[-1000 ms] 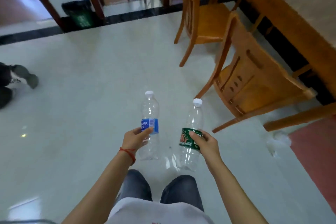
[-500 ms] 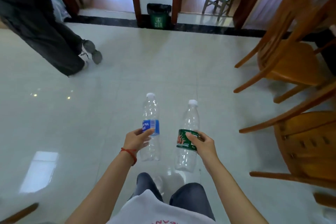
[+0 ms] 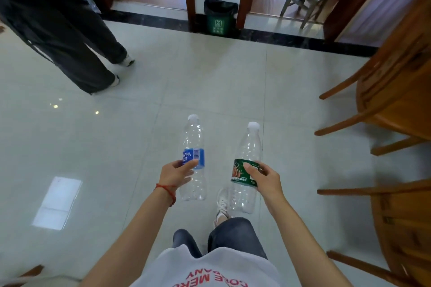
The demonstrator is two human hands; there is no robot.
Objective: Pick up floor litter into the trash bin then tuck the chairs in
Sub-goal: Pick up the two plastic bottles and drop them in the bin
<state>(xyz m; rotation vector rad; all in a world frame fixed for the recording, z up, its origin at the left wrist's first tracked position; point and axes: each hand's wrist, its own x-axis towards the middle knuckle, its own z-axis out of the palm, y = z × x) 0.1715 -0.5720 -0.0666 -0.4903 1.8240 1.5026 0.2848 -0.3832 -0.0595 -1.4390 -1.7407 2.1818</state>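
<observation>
Bottles in both hands, and that was the whole story of the moment. The left hand (image 3: pixel 176 171) had its fingers and thumb curled round a clear plastic bottle with a blue label (image 3: pixel 194 158), gripping it at the label band, white cap pointing away from the body. The right hand (image 3: pixel 265 178) was wrapped round a second clear bottle with a green label (image 3: pixel 243 171), thumb lying across that label, cap likewise pointing forward. Both bottles looked empty and were held side by side, apart from each other, out in front of the person's waist over the pale tiled floor (image 3: pixel 116 147).

Straight ahead, against the narrow strip of wall between two doorways, stood the green trash bin (image 3: pixel 220 18) with a black liner, well apart from the bottles. On the right edge, two wooden chairs (image 3: pixel 384 91) stood out on the tiles, one beyond the other, both only partly in view. A red string bracelet (image 3: pixel 166 190) circled the left wrist. A white shoe (image 3: pixel 222 205) showed below the green bottle. Over on the far left, another person's legs in dark wide trousers (image 3: pixel 70 37) stood on the tiles, near the left doorway.
</observation>
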